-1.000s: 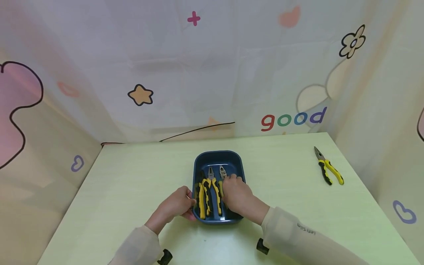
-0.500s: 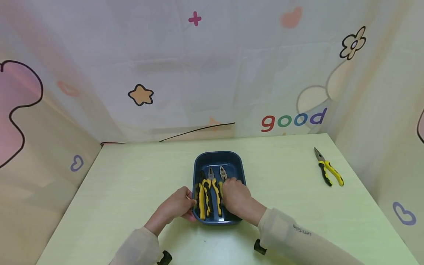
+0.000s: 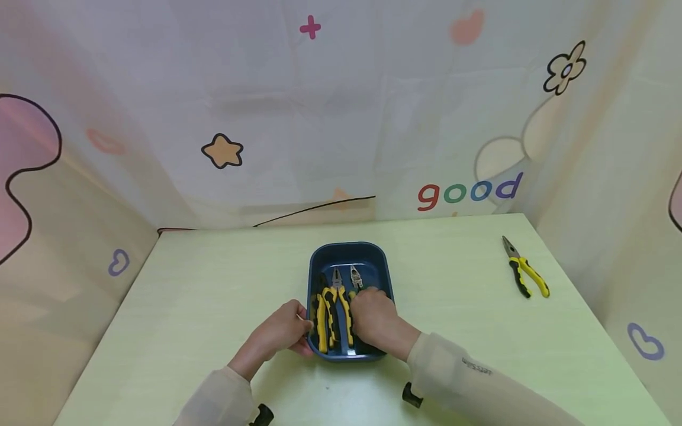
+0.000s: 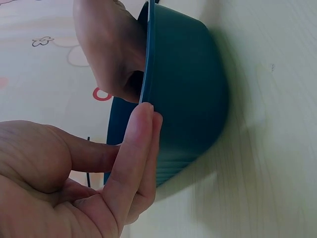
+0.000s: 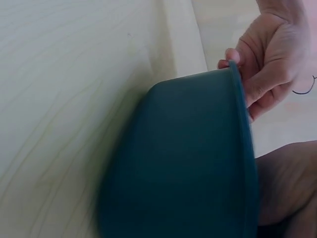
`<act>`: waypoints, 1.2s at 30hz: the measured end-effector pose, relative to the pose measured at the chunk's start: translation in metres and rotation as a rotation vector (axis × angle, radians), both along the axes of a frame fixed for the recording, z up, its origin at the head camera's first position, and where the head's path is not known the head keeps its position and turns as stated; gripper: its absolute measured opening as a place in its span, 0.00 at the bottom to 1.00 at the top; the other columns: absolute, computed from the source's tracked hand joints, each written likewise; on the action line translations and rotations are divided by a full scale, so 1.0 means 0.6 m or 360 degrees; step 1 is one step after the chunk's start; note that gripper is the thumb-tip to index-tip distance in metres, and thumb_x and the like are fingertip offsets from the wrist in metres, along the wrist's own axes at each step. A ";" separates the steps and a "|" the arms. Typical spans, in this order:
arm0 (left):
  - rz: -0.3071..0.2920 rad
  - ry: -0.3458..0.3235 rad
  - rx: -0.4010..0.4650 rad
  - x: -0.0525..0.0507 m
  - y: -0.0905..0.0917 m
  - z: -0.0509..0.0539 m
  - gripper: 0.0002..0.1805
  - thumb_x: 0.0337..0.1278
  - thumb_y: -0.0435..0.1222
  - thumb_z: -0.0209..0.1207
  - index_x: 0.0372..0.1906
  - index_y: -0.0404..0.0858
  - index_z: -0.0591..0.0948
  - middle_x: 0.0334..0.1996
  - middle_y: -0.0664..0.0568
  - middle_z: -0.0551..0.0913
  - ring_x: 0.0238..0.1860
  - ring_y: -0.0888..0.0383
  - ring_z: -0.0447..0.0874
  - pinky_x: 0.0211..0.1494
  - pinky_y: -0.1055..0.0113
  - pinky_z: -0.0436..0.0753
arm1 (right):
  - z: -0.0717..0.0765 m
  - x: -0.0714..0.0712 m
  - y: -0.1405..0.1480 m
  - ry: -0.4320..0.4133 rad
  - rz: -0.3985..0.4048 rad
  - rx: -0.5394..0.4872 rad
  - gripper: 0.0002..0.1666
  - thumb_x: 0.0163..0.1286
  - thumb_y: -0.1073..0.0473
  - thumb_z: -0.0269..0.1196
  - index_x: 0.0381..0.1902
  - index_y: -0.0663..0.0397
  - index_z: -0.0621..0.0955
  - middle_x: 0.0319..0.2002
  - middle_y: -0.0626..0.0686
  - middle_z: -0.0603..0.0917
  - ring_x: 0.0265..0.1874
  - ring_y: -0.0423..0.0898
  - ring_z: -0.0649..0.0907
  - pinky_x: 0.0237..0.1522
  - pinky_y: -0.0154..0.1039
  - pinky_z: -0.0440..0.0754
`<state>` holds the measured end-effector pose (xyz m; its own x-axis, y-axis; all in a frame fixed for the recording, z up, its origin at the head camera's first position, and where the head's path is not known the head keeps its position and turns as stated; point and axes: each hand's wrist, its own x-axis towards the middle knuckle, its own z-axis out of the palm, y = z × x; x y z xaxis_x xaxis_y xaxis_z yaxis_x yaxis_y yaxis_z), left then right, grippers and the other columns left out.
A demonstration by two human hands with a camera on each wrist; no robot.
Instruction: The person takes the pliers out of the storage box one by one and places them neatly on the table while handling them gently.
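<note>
A dark blue bin [image 3: 348, 251] stands mid-table with several yellow-and-black tools lying in it. My left hand [image 3: 285, 328] pinches its left rim, thumb inside and fingers along the outer wall [image 4: 188, 84], as the left wrist view shows. Reaching into the bin's right side, my right hand [image 3: 374, 316] grips a pair of pliers by the handles; only the metal head [image 3: 356, 276] shows beyond my knuckles. To their left lie combination pliers [image 3: 346, 316], jaws pointing away from me. Another yellow-handled tool [image 3: 322, 328] lies along the left wall, its head dark and unclear.
Long-nose pliers [image 3: 524, 269], handles spread, lie on the pale green table [image 3: 224, 266] near its right edge. A patterned curtain [image 3: 341, 118] closes off the back and both sides.
My right hand has shifted slightly left and toward me inside the bin. The left hand keeps its hold on the rim, and the tools stay where they were. The head view has drifted slightly.
</note>
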<state>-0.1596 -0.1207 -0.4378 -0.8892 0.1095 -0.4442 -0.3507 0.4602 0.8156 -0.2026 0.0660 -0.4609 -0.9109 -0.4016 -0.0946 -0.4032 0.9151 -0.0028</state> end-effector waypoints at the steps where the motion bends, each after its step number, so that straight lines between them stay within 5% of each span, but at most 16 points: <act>1: 0.0002 0.0004 0.0003 0.000 -0.001 0.000 0.04 0.75 0.26 0.53 0.44 0.30 0.69 0.31 0.37 0.82 0.19 0.55 0.85 0.29 0.63 0.88 | 0.000 0.000 -0.001 0.0021 0.0018 0.0021 0.13 0.64 0.58 0.71 0.32 0.66 0.84 0.27 0.58 0.80 0.30 0.51 0.81 0.34 0.48 0.88; 11: -0.0013 0.0034 0.0017 0.000 0.000 0.000 0.04 0.75 0.25 0.52 0.43 0.30 0.68 0.30 0.37 0.82 0.19 0.55 0.85 0.29 0.63 0.88 | 0.000 0.005 -0.002 0.0112 0.0068 0.0082 0.14 0.66 0.60 0.69 0.35 0.71 0.84 0.30 0.61 0.82 0.29 0.52 0.81 0.34 0.47 0.87; 18: -0.0012 0.0028 -0.0001 0.000 0.000 0.003 0.04 0.75 0.26 0.52 0.44 0.30 0.68 0.30 0.38 0.82 0.19 0.55 0.85 0.29 0.63 0.88 | 0.000 -0.007 -0.003 -0.0046 -0.0034 -0.0016 0.21 0.65 0.57 0.72 0.40 0.74 0.82 0.35 0.65 0.81 0.34 0.56 0.81 0.40 0.50 0.88; 22: -0.0004 0.0039 0.0009 0.002 -0.001 0.001 0.04 0.75 0.25 0.52 0.43 0.30 0.68 0.29 0.38 0.82 0.19 0.55 0.85 0.30 0.62 0.88 | 0.002 -0.012 -0.003 -0.0086 -0.0024 -0.0036 0.25 0.63 0.50 0.75 0.34 0.71 0.83 0.34 0.63 0.82 0.36 0.56 0.81 0.45 0.52 0.85; 30: -0.0009 0.0063 0.0018 0.002 0.002 0.001 0.04 0.73 0.24 0.52 0.42 0.31 0.67 0.27 0.38 0.82 0.19 0.55 0.86 0.31 0.61 0.89 | -0.001 -0.014 -0.006 -0.0088 -0.0112 -0.0102 0.29 0.65 0.45 0.72 0.29 0.70 0.81 0.32 0.64 0.78 0.34 0.58 0.80 0.39 0.51 0.86; 36: -0.0015 0.0079 -0.0003 0.002 0.002 0.006 0.05 0.73 0.24 0.52 0.41 0.31 0.68 0.26 0.38 0.82 0.19 0.53 0.87 0.33 0.60 0.89 | -0.002 -0.020 -0.013 -0.0178 -0.0236 -0.0171 0.31 0.67 0.47 0.69 0.40 0.77 0.79 0.37 0.68 0.77 0.33 0.59 0.82 0.39 0.51 0.87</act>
<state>-0.1583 -0.1192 -0.4345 -0.9090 0.1172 -0.4001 -0.3057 0.4652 0.8308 -0.2146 0.0584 -0.4619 -0.9471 -0.2772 -0.1620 -0.2558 0.9564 -0.1408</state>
